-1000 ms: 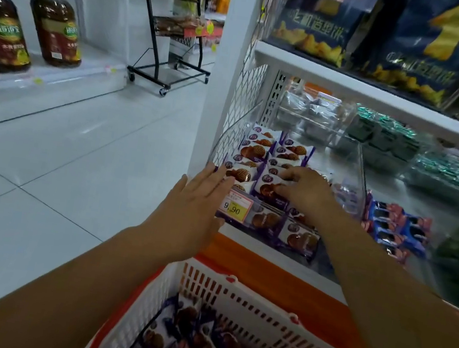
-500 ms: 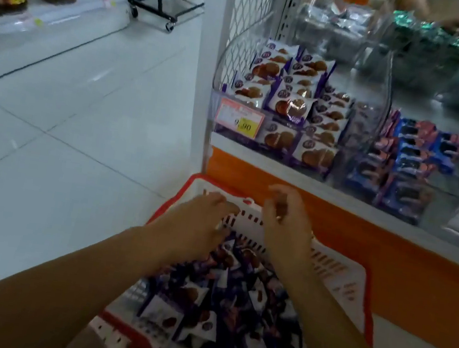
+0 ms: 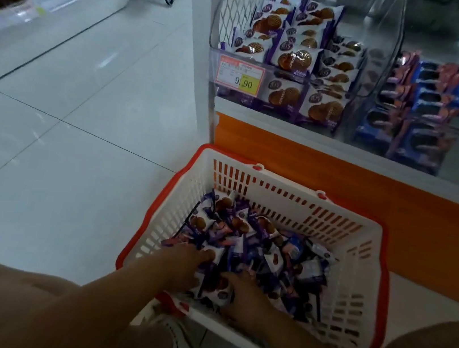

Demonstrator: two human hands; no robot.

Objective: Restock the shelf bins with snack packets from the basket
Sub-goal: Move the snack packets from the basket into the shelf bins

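Lower centre: the left grip [image 3: 184, 267] is lying flat-fingered on snack packets [image 3: 245, 236] in the basket [image 3: 279, 191]; the right grip [image 3: 245, 297] is resting beside it among them, closure unclear.

The basket [image 3: 289, 184] is open on top, and the left hand [image 3: 181, 266] and right hand [image 3: 247, 294] reach in over its near rim. Slotted walls fence the snack packets [image 3: 257, 237] on all four sides. The orange base panel [image 3: 353, 192] stands just behind the far wall. Higher up, the shelf bin [image 3: 285, 72] opens from above: a clear front wall with a price tag [image 3: 240, 75], a mesh panel [image 3: 232, 4] and white post [image 3: 204, 36] on its left, a clear divider [image 3: 390, 48] on its right. Tiled floor [image 3: 81, 122] lies open left of the basket.
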